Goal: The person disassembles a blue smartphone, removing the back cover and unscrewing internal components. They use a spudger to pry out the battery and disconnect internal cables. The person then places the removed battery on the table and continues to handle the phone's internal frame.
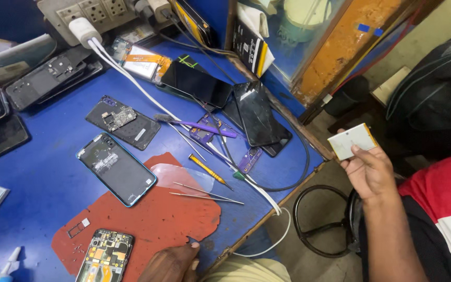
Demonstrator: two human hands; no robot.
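One flat phone battery [352, 141] — light, stiff, puncture-prone — pinched edgewise in the right hand [369, 172]; left hand [172, 263] rests loosely curled and empty on the red mat [157, 219].

Left hand [173, 263]: at 6 o'clock, low in the frame, back of hand up, fingers curled down, one fingertip [195, 245] showing a pale nail; wrist cut off by the lower edge.
Right hand [369, 169]: at 3 o'clock, forearm bare, rising from 5 o'clock; fingers and thumb pinched closed, held up in the air.
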